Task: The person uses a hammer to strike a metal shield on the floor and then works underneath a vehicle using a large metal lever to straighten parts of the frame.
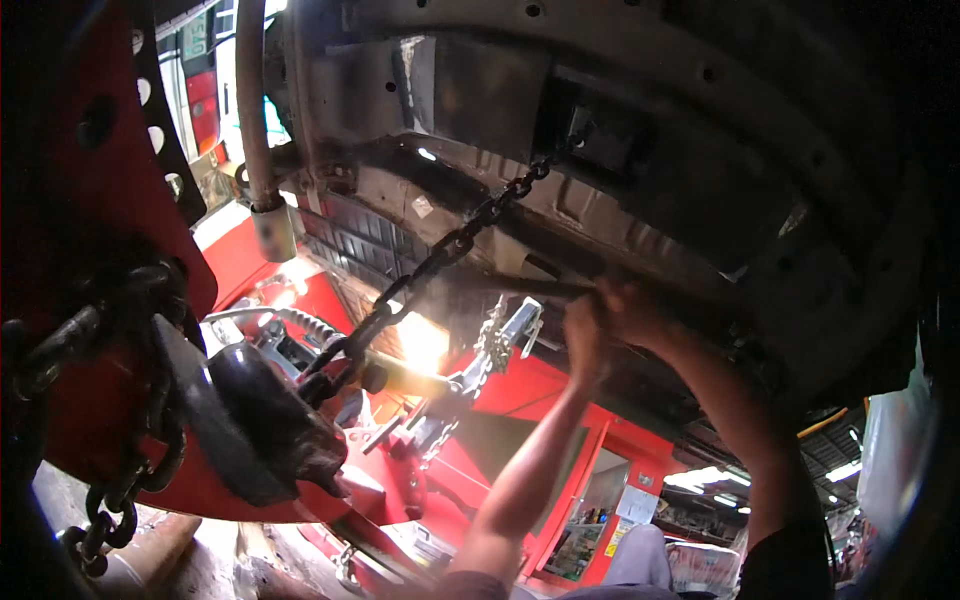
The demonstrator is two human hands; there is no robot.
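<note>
Both arms reach up under the dark metal underside of a vehicle (480,95). My left hand (585,335) is closed, its fingers curled high against the underside. Right beside it, my right hand (632,312) is also closed, its wrist bent. A dark, bar-like thing (545,288) runs leftward from where the hands meet; shadow hides whether they grip it or something else. To their left, a taut dark chain (455,247) slants from an opening in the underside down to a black hook-like metal piece (270,420) on a red steel frame (90,200).
More heavy chain (130,490) hangs at the lower left. A thinner chain wraps a metal arm (520,325) below the hands. A grey post (255,130) stands at the upper left. Behind are a red-framed doorway (595,500) and a translucent plastic sheet (890,450).
</note>
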